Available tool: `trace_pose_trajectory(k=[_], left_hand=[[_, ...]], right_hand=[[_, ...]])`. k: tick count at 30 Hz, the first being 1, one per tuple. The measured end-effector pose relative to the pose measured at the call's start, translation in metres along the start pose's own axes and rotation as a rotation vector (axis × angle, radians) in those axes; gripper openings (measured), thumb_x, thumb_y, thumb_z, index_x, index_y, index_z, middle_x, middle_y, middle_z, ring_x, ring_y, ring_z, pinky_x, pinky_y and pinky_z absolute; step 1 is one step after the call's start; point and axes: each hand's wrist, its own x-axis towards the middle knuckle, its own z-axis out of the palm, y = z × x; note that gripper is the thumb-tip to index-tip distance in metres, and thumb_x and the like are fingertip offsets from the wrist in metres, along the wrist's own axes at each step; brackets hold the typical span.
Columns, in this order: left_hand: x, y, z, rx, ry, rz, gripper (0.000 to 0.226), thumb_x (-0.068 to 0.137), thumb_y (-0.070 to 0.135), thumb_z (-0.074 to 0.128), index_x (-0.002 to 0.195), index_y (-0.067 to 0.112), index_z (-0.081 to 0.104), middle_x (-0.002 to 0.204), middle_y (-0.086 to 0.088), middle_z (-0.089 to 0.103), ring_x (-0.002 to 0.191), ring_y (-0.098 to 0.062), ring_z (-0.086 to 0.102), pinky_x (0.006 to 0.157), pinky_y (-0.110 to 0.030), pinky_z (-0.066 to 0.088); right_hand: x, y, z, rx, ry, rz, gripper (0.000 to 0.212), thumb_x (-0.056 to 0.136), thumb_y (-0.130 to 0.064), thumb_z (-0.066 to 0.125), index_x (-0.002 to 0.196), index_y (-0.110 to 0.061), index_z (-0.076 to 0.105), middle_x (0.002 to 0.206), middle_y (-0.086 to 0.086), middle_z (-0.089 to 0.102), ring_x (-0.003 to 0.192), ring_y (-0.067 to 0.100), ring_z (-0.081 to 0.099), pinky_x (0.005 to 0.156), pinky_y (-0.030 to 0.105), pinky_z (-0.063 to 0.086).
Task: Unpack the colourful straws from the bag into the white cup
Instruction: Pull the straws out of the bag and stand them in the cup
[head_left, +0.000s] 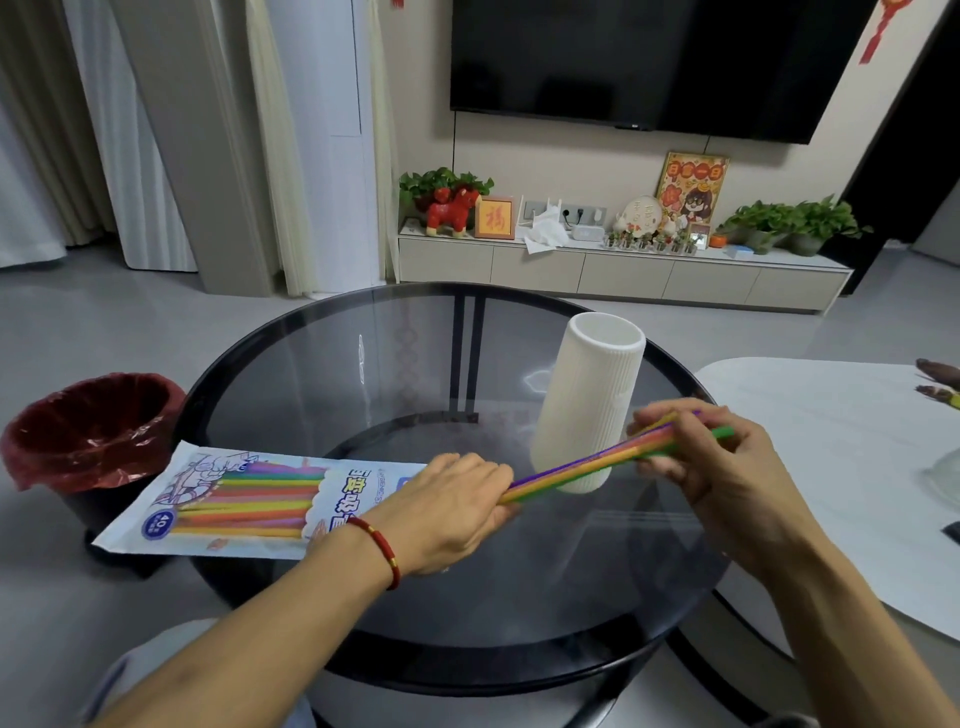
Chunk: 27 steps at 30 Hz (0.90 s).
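Note:
A printed plastic bag (234, 499) lies flat on the round glass table (363, 364), with several colourful straws still showing through it. My left hand (452, 509) presses down on the bag's open right end. My right hand (706, 457) pinches a bundle of colourful straws (587, 462) that runs from the bag's mouth up to the right. The bundle passes in front of the base of the tall ribbed white cup (592, 395), which stands upright just behind it. The cup's inside cannot be seen.
A bin with a red liner (88, 431) stands on the floor left of the table. A white table (841, 447) adjoins on the right, with small items at its far edge. A TV cabinet (623, 270) with plants and ornaments lines the back wall.

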Motion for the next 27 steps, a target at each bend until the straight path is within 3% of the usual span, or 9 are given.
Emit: trace_pose_trajectory(k=[3, 7, 9, 11, 15, 18, 21, 25, 27], left_hand=[[0.004, 0.009, 0.001, -0.052, 0.009, -0.011, 0.023, 0.107, 0.04, 0.032, 0.09, 0.025, 0.033, 0.086, 0.005, 0.043, 0.078, -0.017, 0.035, 0.075, -0.032, 0.028], [0.009, 0.023, 0.0, -0.209, 0.008, -0.003, 0.023, 0.108, 0.038, 0.033, 0.103, 0.023, 0.049, 0.093, 0.001, 0.056, 0.083, -0.02, 0.047, 0.082, -0.04, 0.041], [0.008, 0.023, 0.0, -0.315, 0.021, -0.011, 0.026, 0.105, 0.046, 0.038, 0.118, 0.03, 0.053, 0.104, 0.003, 0.062, 0.094, -0.019, 0.055, 0.087, -0.038, 0.043], [0.004, 0.014, -0.001, -0.359, 0.047, -0.068, 0.037, 0.101, 0.053, 0.044, 0.128, 0.028, 0.05, 0.12, 0.005, 0.06, 0.111, -0.013, 0.053, 0.097, -0.035, 0.043], [-0.005, -0.013, -0.003, -0.24, 0.132, -0.179, 0.038, 0.103, 0.045, 0.036, 0.13, 0.026, 0.055, 0.128, 0.01, 0.059, 0.122, -0.011, 0.045, 0.105, -0.038, 0.04], [-0.008, -0.021, -0.001, -0.21, 0.094, -0.234, 0.038, 0.103, 0.045, 0.038, 0.133, 0.027, 0.054, 0.133, 0.009, 0.057, 0.127, -0.013, 0.042, 0.106, -0.039, 0.039], [-0.01, -0.019, 0.001, -0.219, 0.085, -0.218, 0.038, 0.103, 0.047, 0.038, 0.133, 0.028, 0.053, 0.134, 0.009, 0.055, 0.13, -0.012, 0.04, 0.106, -0.037, 0.038], [-0.009, -0.014, 0.001, -0.209, 0.049, -0.193, 0.037, 0.102, 0.048, 0.041, 0.131, 0.029, 0.054, 0.131, 0.009, 0.057, 0.129, -0.012, 0.04, 0.106, -0.037, 0.039], [-0.009, -0.012, 0.003, -0.201, 0.028, -0.176, 0.037, 0.101, 0.048, 0.044, 0.131, 0.029, 0.055, 0.131, 0.009, 0.057, 0.128, -0.012, 0.04, 0.106, -0.037, 0.039]], right_hand=[[0.001, 0.013, 0.01, 0.073, -0.078, 0.028, 0.063, 0.063, -0.07, 0.088, 0.104, -0.022, 0.083, 0.099, 0.006, 0.074, 0.064, 0.015, 0.067, 0.055, 0.022, 0.058], [0.001, 0.039, 0.051, -0.147, -0.108, 0.025, 0.011, 0.091, -0.024, 0.079, 0.091, -0.012, 0.078, 0.072, 0.01, 0.069, 0.053, 0.018, 0.059, 0.045, 0.032, 0.048], [0.003, 0.041, 0.06, -0.292, -0.079, -0.062, 0.02, 0.099, -0.013, 0.071, 0.082, -0.003, 0.073, 0.063, 0.021, 0.066, 0.051, 0.028, 0.058, 0.048, 0.039, 0.049], [0.006, 0.026, 0.057, -0.406, -0.051, -0.124, 0.024, 0.102, -0.015, 0.066, 0.081, -0.004, 0.072, 0.065, 0.022, 0.065, 0.052, 0.025, 0.06, 0.047, 0.041, 0.05], [0.013, -0.005, 0.031, -0.705, -0.083, -0.236, 0.022, 0.1, -0.024, 0.068, 0.079, -0.02, 0.074, 0.074, -0.007, 0.074, 0.065, 0.01, 0.071, 0.056, 0.021, 0.057], [0.018, 0.001, 0.032, -0.938, -0.19, -0.195, 0.02, 0.099, -0.024, 0.069, 0.082, -0.015, 0.075, 0.072, -0.003, 0.073, 0.067, 0.015, 0.071, 0.063, 0.032, 0.062], [0.022, 0.019, 0.037, -0.936, -0.203, -0.11, 0.023, 0.102, -0.021, 0.067, 0.085, -0.007, 0.073, 0.074, 0.01, 0.071, 0.057, 0.023, 0.069, 0.055, 0.044, 0.063], [0.023, 0.023, 0.027, -0.869, -0.166, -0.109, 0.019, 0.101, -0.022, 0.068, 0.086, -0.012, 0.073, 0.076, 0.006, 0.073, 0.054, 0.018, 0.072, 0.049, 0.036, 0.063], [0.02, 0.025, 0.027, -0.859, -0.195, -0.048, 0.018, 0.101, -0.018, 0.068, 0.087, -0.008, 0.073, 0.076, 0.009, 0.074, 0.053, 0.02, 0.072, 0.051, 0.04, 0.064]])
